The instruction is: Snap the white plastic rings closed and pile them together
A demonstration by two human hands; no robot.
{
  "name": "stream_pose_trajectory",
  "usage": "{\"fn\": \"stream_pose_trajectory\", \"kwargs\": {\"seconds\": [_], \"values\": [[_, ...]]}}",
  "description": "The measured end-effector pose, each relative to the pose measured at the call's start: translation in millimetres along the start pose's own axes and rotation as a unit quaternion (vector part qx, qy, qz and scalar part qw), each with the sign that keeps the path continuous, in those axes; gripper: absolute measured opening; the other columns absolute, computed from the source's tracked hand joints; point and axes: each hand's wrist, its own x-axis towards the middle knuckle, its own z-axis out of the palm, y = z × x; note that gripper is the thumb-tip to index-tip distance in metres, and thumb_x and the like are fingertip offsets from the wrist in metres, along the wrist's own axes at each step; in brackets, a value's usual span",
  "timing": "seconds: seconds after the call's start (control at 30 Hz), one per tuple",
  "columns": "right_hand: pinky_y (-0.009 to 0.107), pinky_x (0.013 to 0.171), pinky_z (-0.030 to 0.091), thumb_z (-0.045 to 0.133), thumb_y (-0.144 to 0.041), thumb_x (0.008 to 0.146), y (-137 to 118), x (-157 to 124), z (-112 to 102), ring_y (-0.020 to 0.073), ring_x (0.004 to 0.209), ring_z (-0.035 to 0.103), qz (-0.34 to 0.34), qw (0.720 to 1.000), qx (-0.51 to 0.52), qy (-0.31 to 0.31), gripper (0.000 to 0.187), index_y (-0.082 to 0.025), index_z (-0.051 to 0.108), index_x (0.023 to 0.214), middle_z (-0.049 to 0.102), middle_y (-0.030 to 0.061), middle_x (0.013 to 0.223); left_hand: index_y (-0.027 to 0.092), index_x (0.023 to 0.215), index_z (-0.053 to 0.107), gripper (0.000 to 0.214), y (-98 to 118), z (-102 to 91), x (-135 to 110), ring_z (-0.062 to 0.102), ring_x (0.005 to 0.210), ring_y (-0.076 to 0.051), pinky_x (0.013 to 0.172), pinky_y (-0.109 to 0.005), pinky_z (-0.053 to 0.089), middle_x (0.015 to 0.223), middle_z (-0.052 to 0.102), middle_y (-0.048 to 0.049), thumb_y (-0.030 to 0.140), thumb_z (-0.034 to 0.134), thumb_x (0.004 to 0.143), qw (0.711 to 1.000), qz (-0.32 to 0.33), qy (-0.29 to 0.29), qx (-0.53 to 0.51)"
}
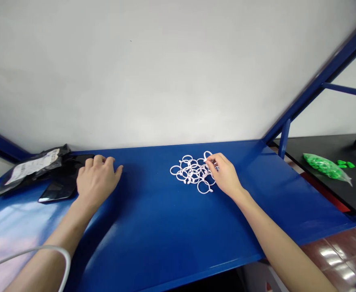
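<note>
"What's the right hand got there?"

"One white ring, pinched between thumb and finger at the far edge of the white ring pile. The pile lies on the blue table, just right of the middle from where that person is."

"And the left hand?"

"Released, by the look of it: palm down, fingers loosely bent, thumb standing off. I see nothing in it, though the palm is hidden from me. It's just beside the black phone-like device."

"How would you handle that ring well?"

"Keep the pinch light and near the little knob. I'd lift slowly, since the rings overlap and a neighbour could hook on and come along. If one does, a small tilt should free it better than a tug. The left hand could steady the pile; it's well apart from it now."

"How many rings, would you say?"

"More than ten, I judge. They cross over each other too much for an exact figure."

"And the rest?"

"One black package with one white label, one phone-like device, one white cable arching over the left forearm. On the dark surface to the right, one bag of green pieces and what look like three loose green pieces next to it."
</note>
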Motion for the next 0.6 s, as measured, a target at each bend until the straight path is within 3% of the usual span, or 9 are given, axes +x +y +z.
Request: {"fn": "stream_pose_trajectory", "kwargs": {"seconds": [0.23,0.4,0.6], "values": [[0.045,0.092,0.053,0.051,-0.030,0.103,17,4,3,0.0274,0.102,0.063,-0.033,0.998,-0.038,-0.028,0.018,-0.024,0.067,0.101,0.067,0.0088,0.105,0.014,0.122,0.066,0.044,-8,4.3,-1,0.067,0.101,-0.043,0.078,-0.052,0.047,0.115,0.067,-0.0257,0.031,0.033,0.099,0.998,0.018,-0.053,0.007],[0.043,0.090,0.054,0.052,-0.032,0.104,14,1,8,0.0256,0.100,0.063,-0.048,0.995,-0.025,-0.080,0.020,-0.025,0.070,0.104,0.067,0.0075,0.106,0.013,0.123,0.064,0.042,-7,3.5,-1,0.068,0.101,-0.043,0.077,-0.051,0.046,0.113,0.069,-0.0262,0.030,0.034,0.098,0.998,0.020,-0.057,0.003],[0.044,0.091,0.055,0.051,-0.030,0.104,10,-1,8,0.0258,0.105,0.064,-0.037,0.995,-0.024,-0.094,0.020,-0.025,0.070,0.108,0.067,0.0079,0.109,0.014,0.123,0.063,0.038,-9,4.0,0,0.069,0.101,-0.041,0.080,-0.049,0.045,0.111,0.071,-0.0248,0.028,0.036,0.099,0.997,0.005,-0.077,-0.001]]}}
